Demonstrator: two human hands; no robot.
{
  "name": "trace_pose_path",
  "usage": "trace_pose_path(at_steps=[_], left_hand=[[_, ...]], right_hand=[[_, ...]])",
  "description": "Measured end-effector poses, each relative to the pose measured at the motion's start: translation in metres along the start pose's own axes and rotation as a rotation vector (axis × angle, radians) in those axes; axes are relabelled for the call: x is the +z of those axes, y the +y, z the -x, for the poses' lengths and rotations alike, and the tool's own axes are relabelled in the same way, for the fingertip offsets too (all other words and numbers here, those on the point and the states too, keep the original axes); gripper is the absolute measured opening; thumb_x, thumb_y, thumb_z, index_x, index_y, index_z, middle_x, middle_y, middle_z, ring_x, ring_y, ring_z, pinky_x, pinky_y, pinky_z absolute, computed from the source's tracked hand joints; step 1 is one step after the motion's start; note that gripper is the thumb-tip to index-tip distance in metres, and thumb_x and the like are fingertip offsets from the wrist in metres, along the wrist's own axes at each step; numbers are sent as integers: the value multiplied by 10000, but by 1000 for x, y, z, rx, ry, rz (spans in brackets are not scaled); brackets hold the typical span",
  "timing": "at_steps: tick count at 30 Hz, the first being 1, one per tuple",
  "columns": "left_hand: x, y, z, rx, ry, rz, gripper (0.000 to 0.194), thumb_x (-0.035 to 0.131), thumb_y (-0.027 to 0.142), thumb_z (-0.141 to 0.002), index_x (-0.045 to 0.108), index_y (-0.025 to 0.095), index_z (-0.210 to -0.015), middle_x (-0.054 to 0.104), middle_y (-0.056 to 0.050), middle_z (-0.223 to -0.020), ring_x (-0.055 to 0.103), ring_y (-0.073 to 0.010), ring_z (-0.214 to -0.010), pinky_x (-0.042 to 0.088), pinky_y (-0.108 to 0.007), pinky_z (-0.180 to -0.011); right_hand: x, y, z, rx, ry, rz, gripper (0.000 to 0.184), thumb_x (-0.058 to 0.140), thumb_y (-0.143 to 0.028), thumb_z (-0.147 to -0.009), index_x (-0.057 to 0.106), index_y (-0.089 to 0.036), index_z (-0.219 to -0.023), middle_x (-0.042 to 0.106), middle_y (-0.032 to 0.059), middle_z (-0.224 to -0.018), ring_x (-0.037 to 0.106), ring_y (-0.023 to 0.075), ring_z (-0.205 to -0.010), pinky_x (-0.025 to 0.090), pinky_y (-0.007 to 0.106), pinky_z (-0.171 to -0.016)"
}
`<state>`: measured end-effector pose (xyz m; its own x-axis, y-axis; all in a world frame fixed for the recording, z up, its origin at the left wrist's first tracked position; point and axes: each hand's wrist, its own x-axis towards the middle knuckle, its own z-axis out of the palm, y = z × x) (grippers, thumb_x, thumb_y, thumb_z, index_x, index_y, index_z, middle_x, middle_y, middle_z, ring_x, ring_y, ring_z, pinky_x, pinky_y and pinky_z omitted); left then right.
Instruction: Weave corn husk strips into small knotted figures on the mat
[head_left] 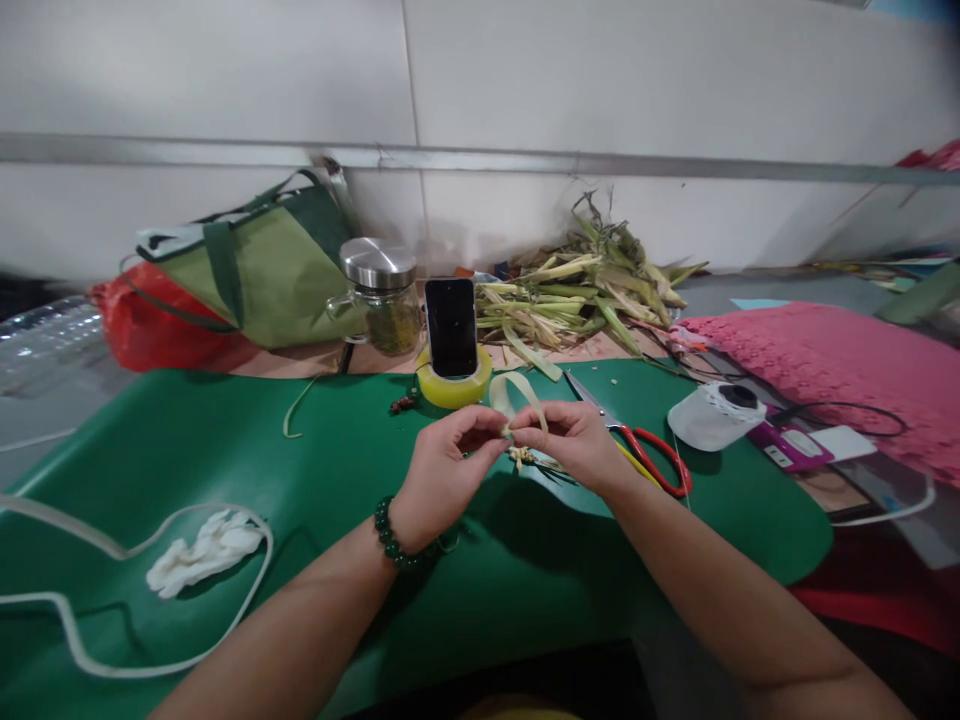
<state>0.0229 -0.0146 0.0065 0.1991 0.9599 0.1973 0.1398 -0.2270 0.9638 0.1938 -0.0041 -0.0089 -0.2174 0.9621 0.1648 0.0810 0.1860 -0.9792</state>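
Taking the meeting point of the fingertips as the clock's centre, the left hand (461, 455) and the right hand (574, 440) come close together, each pinching the pale strip (499, 393) between thumb and fingers, with its loop arching up just above them at 12 o'clock. The strip looks thin, flat and fibrous, so a hard pull could split it along the grain, and a loosened pinch could let the curved loop spring open. The scissors (652, 460) lie near, at about 3 o'clock, blades pointing away and apparently parted; a right hand swinging outward could brush the metal edge. At 11 o'clock the phone (451, 325) stands upright against the glossy yellow tape roll (459, 392); a knock to the roll could tip it. Dry, ragged husks (577, 290) heap at 1 o'clock, and a smooth glass jar (388, 325) with a brushed steel lid stands at 10. Round, dark green beads (390, 540) circle the left wrist, and the smooth green mat (345, 600) beneath could let light pieces slide.
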Motion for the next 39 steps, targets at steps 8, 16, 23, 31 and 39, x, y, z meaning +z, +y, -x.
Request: trace_pose_path(at_steps=[8, 16, 23, 31, 39], left_hand=[[-1, 2, 0, 10, 1, -58, 47, 663, 198, -724, 693, 177, -754, 714, -38, -754, 646, -167, -697, 507, -254, -656], [-1, 3, 1, 79, 57, -165, 74, 637, 200, -742, 667, 180, -677, 678, -28, -696, 609, -158, -665, 463, -244, -624], [0, 2, 1, 94, 31, -214, 94, 582, 176, -768, 613, 186, -680, 655, -22, -686, 600, -154, -654, 449, -251, -611], [4, -6, -1, -81, 24, 174, 320, 693, 250, -703, 594, 164, -995, 665, -21, -759, 663, -171, -725, 527, -290, -693], [1, 0, -5, -198, -50, 229, 183, 732, 311, -668, 666, 143, -697, 690, -31, -660, 655, -157, -638, 544, -276, -656]], right_hand=[[1, -3, 2, -210, 21, 133, 86, 684, -270, -755, 699, -188, -733, 663, 33, -744, 601, 144, -699, 478, 267, -617], [3, -3, 1, -106, 19, 21, 133, 713, -309, -728, 705, -176, -735, 673, 30, -730, 603, 142, -681, 485, 268, -615], [10, 2, -2, 23, 111, -71, 242, 778, -350, -625, 620, -174, -677, 614, -9, -617, 548, 107, -558, 465, 243, -531], [13, 3, -3, 54, 144, -146, 362, 757, -303, -621, 579, -189, -915, 581, -30, -666, 574, 109, -598, 486, 236, -560], [13, 3, -3, 46, 101, -133, 197, 739, -314, -633, 611, -172, -683, 574, -23, -596, 520, 101, -543, 440, 241, -523]])
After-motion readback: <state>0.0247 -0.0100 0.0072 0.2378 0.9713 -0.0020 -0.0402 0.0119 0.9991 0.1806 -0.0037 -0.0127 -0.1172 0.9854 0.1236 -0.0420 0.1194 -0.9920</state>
